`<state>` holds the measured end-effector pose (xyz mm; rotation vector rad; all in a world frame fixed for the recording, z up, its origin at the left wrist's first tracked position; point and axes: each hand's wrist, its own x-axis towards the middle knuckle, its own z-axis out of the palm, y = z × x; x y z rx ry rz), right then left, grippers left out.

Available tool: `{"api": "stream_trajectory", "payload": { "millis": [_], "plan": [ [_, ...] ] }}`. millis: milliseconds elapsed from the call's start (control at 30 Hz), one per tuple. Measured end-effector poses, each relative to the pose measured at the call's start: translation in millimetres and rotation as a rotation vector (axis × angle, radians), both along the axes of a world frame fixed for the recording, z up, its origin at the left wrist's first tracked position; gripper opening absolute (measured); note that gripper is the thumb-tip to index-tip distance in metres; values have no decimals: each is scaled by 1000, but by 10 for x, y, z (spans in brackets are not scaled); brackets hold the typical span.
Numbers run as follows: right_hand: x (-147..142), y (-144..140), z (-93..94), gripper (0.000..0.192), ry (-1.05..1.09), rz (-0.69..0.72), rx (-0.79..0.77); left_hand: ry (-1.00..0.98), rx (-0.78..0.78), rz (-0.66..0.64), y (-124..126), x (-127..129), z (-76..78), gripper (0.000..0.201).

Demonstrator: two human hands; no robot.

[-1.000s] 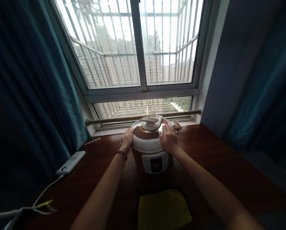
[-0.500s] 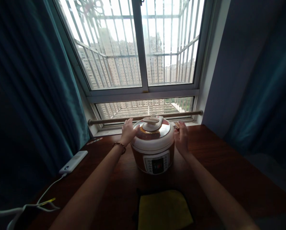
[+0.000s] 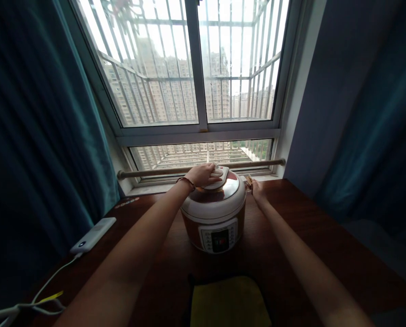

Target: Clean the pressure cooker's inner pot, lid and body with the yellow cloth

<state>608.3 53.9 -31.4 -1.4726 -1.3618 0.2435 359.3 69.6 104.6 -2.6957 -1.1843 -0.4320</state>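
From the head view, the left hand (image 3: 203, 175) has moved up from the side of the cooker (image 3: 214, 213) and now lies on the lid handle (image 3: 219, 175), with its fingers curled over the handle as if gripping it. The right hand (image 3: 257, 187) has let go of the lid and slid back to a small brown part (image 3: 248, 180) at the cooker's back right edge. It touches that part, but the picture does not show whether the fingers are shut on it. So the hands no longer hold the cooker by its two sides, and the work now looks to be about the lid.

The cooker stands in the middle of the brown bench (image 3: 308, 227), near the window (image 3: 196, 68). A yellow cloth (image 3: 230, 302) lies in front of it. A white power bank (image 3: 93, 235) with a cable (image 3: 36, 297) lies far to the left.

The cooker's front panel (image 3: 219, 236) has buttons and a dark screen, but the writing is too small to read. No brand name shows.
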Motion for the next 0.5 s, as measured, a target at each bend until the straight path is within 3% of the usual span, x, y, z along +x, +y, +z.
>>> {"api": "stream_trajectory", "payload": {
  "millis": [167, 500],
  "plan": [
    [-5, 46, -17, 55, 122, -24, -16, -10, 110, 23, 43, 67, -73, 49],
    [-25, 64, -36, 49, 207, -26, -4, -84, 106, 54, 14, 88, -114, 52]
  ]
}}
